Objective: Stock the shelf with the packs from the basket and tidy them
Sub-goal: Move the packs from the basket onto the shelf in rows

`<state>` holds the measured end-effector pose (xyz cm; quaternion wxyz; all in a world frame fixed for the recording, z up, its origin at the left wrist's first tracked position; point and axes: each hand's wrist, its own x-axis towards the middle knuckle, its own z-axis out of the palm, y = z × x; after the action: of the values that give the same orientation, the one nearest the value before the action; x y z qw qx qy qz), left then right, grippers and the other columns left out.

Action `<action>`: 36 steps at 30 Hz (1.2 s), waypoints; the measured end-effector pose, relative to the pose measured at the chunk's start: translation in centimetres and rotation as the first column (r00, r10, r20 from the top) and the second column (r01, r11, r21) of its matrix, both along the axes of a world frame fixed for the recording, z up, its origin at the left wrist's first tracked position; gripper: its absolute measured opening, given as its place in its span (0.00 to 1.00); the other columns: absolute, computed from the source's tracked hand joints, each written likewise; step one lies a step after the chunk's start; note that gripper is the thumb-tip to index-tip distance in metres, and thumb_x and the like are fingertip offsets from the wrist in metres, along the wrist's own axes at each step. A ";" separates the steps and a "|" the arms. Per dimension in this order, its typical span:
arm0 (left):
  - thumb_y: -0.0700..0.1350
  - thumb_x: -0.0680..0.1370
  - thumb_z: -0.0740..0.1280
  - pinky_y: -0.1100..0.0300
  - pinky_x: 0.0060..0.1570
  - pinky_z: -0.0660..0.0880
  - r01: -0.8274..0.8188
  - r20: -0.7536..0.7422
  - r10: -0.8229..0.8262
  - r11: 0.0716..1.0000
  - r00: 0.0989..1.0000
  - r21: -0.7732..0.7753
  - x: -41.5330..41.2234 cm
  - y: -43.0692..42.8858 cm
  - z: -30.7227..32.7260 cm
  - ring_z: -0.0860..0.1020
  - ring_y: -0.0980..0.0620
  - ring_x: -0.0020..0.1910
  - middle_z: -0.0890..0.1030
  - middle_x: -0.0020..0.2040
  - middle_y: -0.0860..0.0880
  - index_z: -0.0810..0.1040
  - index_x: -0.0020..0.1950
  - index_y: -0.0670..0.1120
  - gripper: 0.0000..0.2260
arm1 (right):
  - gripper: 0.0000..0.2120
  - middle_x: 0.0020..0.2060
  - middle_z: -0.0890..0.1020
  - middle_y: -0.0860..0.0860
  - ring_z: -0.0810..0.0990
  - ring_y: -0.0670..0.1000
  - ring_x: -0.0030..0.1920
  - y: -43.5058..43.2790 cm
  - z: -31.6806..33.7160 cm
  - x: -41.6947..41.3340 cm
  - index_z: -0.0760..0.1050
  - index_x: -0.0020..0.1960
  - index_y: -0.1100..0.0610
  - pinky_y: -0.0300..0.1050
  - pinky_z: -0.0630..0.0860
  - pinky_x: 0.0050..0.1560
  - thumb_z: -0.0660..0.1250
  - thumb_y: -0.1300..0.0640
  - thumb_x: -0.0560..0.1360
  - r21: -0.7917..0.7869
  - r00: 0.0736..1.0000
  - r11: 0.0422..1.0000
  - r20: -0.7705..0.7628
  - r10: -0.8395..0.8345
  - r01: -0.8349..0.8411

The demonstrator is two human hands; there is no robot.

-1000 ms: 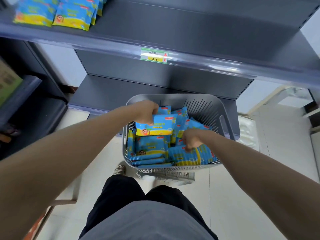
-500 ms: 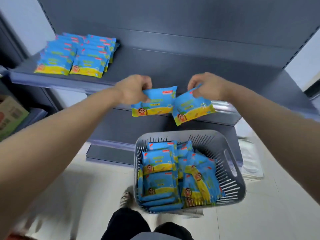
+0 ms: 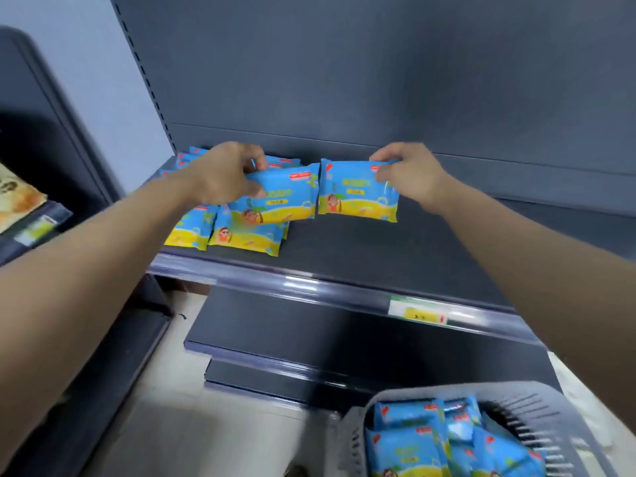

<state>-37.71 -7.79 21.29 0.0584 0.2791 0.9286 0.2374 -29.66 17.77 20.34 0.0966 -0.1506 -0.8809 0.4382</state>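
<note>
My left hand point(image 3: 227, 175) pinches a blue and yellow pack point(image 3: 280, 197) by its top left corner, over the packs lying on the dark shelf point(image 3: 395, 249). My right hand point(image 3: 409, 177) pinches a second pack point(image 3: 354, 192) by its top right corner, just right of the first and above bare shelf. Several more packs point(image 3: 241, 235) lie in rows at the shelf's left end. The grey basket point(image 3: 537, 407) sits at the bottom right with several packs point(image 3: 413, 442) inside.
A price label point(image 3: 421, 311) sits on the shelf's front rail. Lower shelves point(image 3: 309, 339) step out beneath. A neighbouring unit with a box point(image 3: 17, 197) stands at the left. Pale floor point(image 3: 206, 425) lies below.
Both hands lifted one pack each out of the basket and carried them up over the shelf. The view rose from the basket to the shelf.
</note>
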 end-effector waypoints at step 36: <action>0.47 0.71 0.72 0.47 0.62 0.65 -0.199 -0.136 0.157 0.898 0.978 -0.394 -13.0 -13.2 -8.6 0.65 0.41 0.63 0.69 0.64 0.42 0.70 0.67 0.48 0.26 | 0.28 0.64 0.68 0.55 0.66 0.57 0.63 -14.0 -9.1 -10.2 0.64 0.68 0.57 0.52 0.66 0.61 0.67 0.47 0.73 0.677 0.983 0.714 0.159 0.091 -0.176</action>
<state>-50.69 -20.96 12.72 0.0461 0.1866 0.9809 0.0299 -39.88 3.76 11.19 0.0631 -0.0646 -0.9930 0.0766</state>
